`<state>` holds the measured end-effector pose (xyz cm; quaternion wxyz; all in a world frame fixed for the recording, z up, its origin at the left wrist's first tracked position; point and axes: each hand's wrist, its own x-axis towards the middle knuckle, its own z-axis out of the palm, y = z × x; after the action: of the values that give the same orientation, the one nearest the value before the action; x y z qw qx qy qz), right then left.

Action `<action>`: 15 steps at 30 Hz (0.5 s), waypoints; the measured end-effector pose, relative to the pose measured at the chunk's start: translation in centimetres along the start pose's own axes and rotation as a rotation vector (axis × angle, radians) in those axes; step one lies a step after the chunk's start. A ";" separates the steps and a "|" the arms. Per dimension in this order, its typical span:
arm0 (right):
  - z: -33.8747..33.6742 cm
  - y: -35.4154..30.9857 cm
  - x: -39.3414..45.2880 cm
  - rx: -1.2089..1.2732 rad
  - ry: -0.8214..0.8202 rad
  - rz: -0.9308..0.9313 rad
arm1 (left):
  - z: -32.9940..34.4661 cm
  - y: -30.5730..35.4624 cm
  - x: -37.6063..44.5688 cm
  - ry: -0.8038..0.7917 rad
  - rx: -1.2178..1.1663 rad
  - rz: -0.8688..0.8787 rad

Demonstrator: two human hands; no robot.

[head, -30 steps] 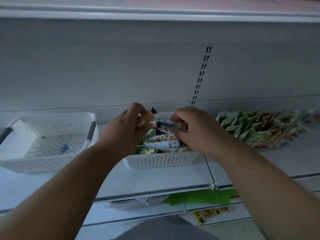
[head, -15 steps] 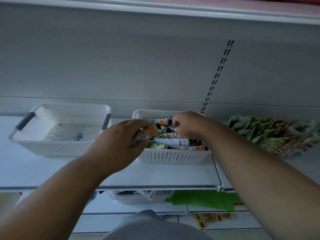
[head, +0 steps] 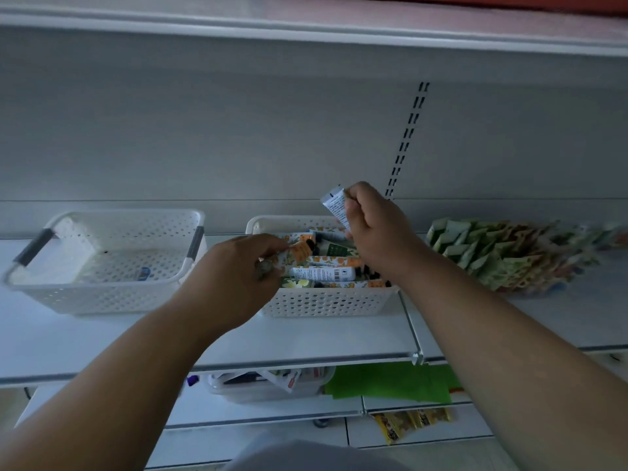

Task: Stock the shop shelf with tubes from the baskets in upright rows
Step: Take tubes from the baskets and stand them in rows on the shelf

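Our right hand (head: 372,229) pinches a white tube (head: 334,207) raised above the basket (head: 326,302); our left hand (head: 234,277) grips an orange-patterned tube (head: 294,254) over it.

Brightness: dim overall, grey-blue cast, colours muted.
Light source: soft daylight from about 11 o'clock; the shelf (head: 102,338) surface is palest there.
Shadows: faint and diffuse; the back panel (head: 238,130) darkens toward 3 o'clock.
Glare: none harsh.
Blur: the sachets (head: 503,253) at 3 o'clock smear; forearms soft at 6 o'clock.
Distortion: wide-angle bowing of the upper shelf edge (head: 306,32) at 12 o'clock.
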<state>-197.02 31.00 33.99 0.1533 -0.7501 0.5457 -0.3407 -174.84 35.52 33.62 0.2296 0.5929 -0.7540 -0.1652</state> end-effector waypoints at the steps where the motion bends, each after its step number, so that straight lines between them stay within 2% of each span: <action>1: -0.8 -0.5 -0.6 0.063 0.014 0.032 | 0.2 0.6 0.2 0.006 -0.023 -0.007; 6: -5.1 -0.9 -4.5 0.370 0.030 0.170 | 1.6 5.0 0.8 0.082 -0.202 0.010; 9: -8.1 0.5 -7.8 0.587 0.097 0.258 | 3.3 9.4 0.9 0.082 -0.306 0.056; 12: -12.2 3.1 -11.7 0.547 0.237 0.270 | 6.3 14.8 0.5 -0.007 -0.445 0.116; 15: -17.7 6.1 -16.5 0.497 0.334 0.340 | 10.6 21.2 -0.6 -0.067 -0.451 0.218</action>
<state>-216.18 46.55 37.42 0.2943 -0.5220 0.5807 -0.5511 -197.83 40.95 35.67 0.3476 0.4360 -0.7648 -0.3228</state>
